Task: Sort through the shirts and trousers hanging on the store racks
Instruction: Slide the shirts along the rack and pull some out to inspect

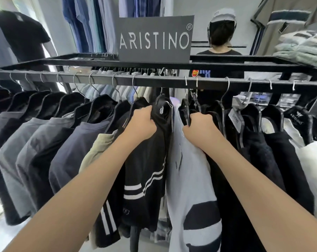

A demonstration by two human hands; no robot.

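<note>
Rail (154,81): shirts on hangers, dark greys to the left, black and white to the right; sign (155,39) on top, far side.
Left hand (141,124): fingers curled round the shoulder of the black striped shirt (146,171).
Right hand (199,127): gripping a black hanger (185,111) over the pale shirt (188,179).
Part the two sideways along the rail; you should keep hooks seated and slide, not tug.

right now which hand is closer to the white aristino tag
Right. The right hand grips a black hanger just left of the white tag; the left hand holds the black striped shirt farther left.
</note>
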